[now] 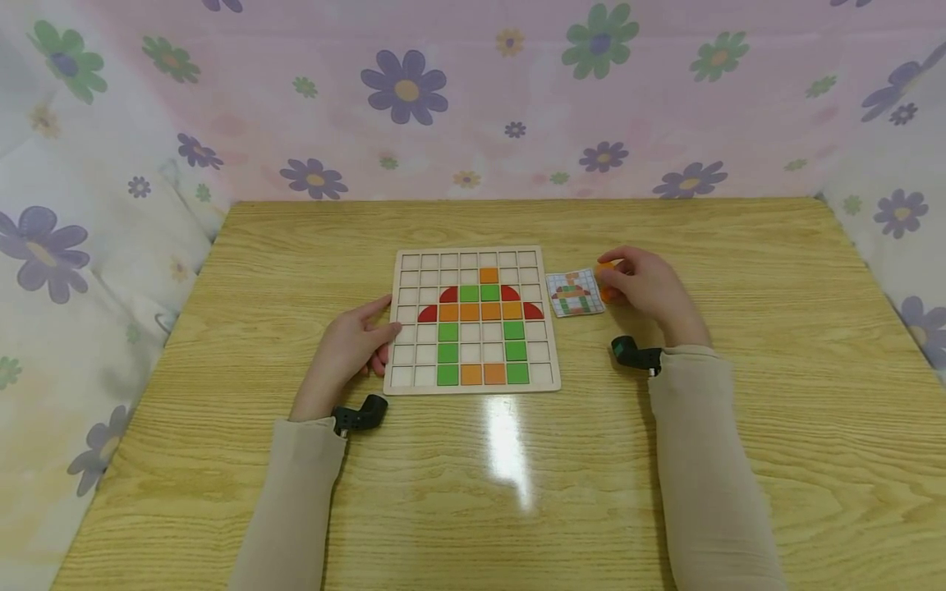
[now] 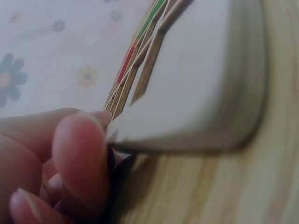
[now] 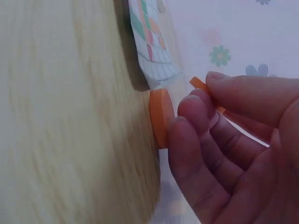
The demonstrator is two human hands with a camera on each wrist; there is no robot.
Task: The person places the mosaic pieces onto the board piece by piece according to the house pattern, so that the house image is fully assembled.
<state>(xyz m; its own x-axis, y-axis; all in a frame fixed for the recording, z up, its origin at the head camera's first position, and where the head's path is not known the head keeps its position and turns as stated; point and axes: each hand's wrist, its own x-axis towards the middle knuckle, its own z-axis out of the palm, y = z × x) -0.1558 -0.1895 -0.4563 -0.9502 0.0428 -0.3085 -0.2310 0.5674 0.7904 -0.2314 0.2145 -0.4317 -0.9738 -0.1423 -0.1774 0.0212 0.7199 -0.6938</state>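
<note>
A square wooden grid board [image 1: 554,361] lies on the table, with green, orange and red pieces set in some of its cells. The left hand [image 1: 349,341] holds the board's left edge, thumb at the rim; the left wrist view shows these fingers [image 2: 79,149] close up by the rim. To the board's right lies a small pattern card [image 1: 576,293]. Beside the card, the right hand [image 1: 646,283] pinches a thin orange piece [image 3: 200,84] between thumb and fingers. Another orange piece [image 3: 160,119] rests on the table just below those fingertips.
The wood-grain table [image 1: 414,492] reaches back to a pink flowered cloth [image 1: 473,98]. Flowered cloth also hangs at both sides. Small black cameras [image 1: 362,413] are worn at the wrists. A bright reflection shows on the tabletop in front of the board.
</note>
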